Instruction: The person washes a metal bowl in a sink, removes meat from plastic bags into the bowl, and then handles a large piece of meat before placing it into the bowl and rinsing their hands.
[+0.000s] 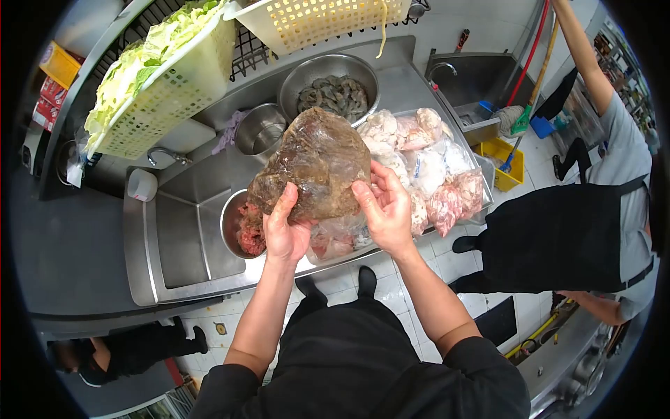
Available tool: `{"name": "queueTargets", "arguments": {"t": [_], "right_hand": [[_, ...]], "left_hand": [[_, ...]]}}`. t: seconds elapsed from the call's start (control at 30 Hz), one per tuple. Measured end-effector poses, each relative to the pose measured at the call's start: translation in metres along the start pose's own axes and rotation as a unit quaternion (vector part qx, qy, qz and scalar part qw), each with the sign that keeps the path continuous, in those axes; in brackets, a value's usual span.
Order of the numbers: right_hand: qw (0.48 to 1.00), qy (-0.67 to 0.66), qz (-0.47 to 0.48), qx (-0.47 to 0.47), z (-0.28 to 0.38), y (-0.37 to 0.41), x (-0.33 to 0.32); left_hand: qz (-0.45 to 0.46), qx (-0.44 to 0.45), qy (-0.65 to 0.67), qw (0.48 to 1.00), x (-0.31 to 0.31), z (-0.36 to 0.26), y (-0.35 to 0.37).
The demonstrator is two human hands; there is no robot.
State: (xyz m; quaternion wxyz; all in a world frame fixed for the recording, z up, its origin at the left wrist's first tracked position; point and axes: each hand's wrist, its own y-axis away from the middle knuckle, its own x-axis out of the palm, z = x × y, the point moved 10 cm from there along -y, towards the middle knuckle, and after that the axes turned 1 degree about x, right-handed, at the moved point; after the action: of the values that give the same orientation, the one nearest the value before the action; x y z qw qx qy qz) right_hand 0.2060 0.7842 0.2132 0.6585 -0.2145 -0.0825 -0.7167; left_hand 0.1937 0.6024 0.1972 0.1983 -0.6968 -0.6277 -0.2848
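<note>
Holding large, lumpy brown plastic-wrapped bundle (314,164) between left hand (286,230) and right hand (391,213), over grey stainless-steel counter (405,78), near round metal bowl (292,82) of grey shrimp (335,96). Already lifted clear; apparently unopened, not set down.

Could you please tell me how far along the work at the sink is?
The shrimp and red meat look done, sitting in separate bowls. The left hand and right hand hold a large brown lump. Probably left: the bagged meat, piled up.
</note>
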Motion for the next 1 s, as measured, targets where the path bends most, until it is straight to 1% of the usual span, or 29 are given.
{"name": "queueTargets", "arguments": {"t": [0.17,0.27,0.33,0.47,0.53,0.63,0.67,0.73,0.77,0.83,0.87,0.93,0.97,1.0], "right_hand": [[1.000,0.008,-0.019,-0.009,0.008,0.001,-0.005],[0.999,0.039,-0.017,-0.004,0.009,0.001,-0.008],[1.000,0.011,-0.008,0.018,0.009,0.001,-0.008],[1.000,0.016,0.010,0.002,0.007,0.001,-0.011],[0.998,-0.039,0.036,0.028,0.002,0.001,-0.010],[0.997,-0.057,0.043,0.038,0.003,0.000,-0.012],[0.997,-0.055,0.043,0.037,0.004,0.001,-0.013],[0.991,-0.117,0.029,0.063,0.000,0.002,-0.016],[0.991,-0.114,0.027,0.062,0.000,0.002,-0.018],[0.983,-0.163,0.027,0.076,-0.008,0.003,-0.026],[0.985,-0.158,0.025,0.072,-0.008,0.002,-0.031],[0.971,-0.208,0.045,0.112,-0.016,0.002,-0.036],[0.972,-0.203,0.042,0.107,-0.017,0.001,-0.043],[0.961,-0.243,0.047,0.121,-0.022,0.002,-0.045]], "left_hand": [[-0.006,-0.011,0.023,1.000,0.007,0.000,0.000],[-0.009,-0.011,0.036,0.999,0.008,0.001,-0.001],[-0.010,-0.012,0.045,0.999,0.009,0.002,-0.002],[-0.020,-0.021,0.057,0.998,0.011,0.005,-0.001],[-0.022,-0.026,0.073,0.997,0.012,0.007,0.000],[-0.024,-0.025,0.071,0.997,0.010,0.009,0.000],[-0.021,-0.029,0.072,0.997,0.010,0.010,0.000],[-0.017,-0.034,0.075,0.996,0.011,0.011,0.001],[-0.019,-0.036,0.077,0.996,0.011,0.012,0.002],[-0.017,-0.040,0.083,0.996,0.011,0.015,0.002],[-0.023,-0.042,0.088,0.995,0.009,0.016,0.002],[-0.024,-0.044,0.104,0.993,0.004,0.018,0.002],[-0.017,-0.047,0.107,0.993,0.002,0.020,0.001],[-0.020,-0.049,0.119,0.991,-0.002,0.022,0.001]]}}
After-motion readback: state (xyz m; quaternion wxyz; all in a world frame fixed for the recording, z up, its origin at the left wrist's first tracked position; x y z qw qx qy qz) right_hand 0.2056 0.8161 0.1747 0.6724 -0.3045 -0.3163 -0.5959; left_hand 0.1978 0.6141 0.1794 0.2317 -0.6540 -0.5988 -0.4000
